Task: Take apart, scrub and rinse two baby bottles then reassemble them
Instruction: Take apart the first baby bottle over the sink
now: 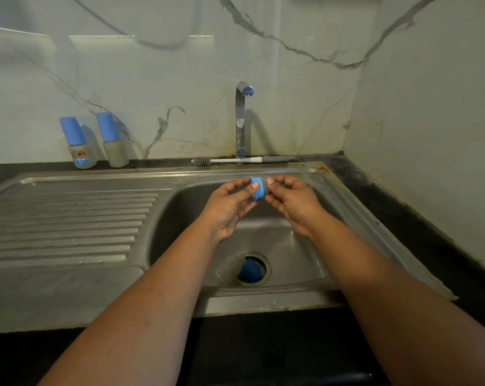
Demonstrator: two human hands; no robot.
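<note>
Above the sink basin (185, 218) my left hand (230, 207) pinches a blue screw ring (258, 188) between thumb and fingers. My right hand (290, 203) pinches the clear teat that sticks out of the ring's right side; the teat is mostly hidden by my fingers. A blue cap (249, 270) lies on the drain at the basin's bottom, with a clear bottle body faintly visible lying beside it. Two capped baby bottles stand on the counter at the back left, one with a printed label (78, 144) and one plain (112, 140).
A bottle brush (235, 160) with a white and grey handle lies along the back rim behind the basin, at the foot of the chrome tap (242, 118). The ribbed drainboard (68, 224) stretches to the left. A marble wall closes in on the right.
</note>
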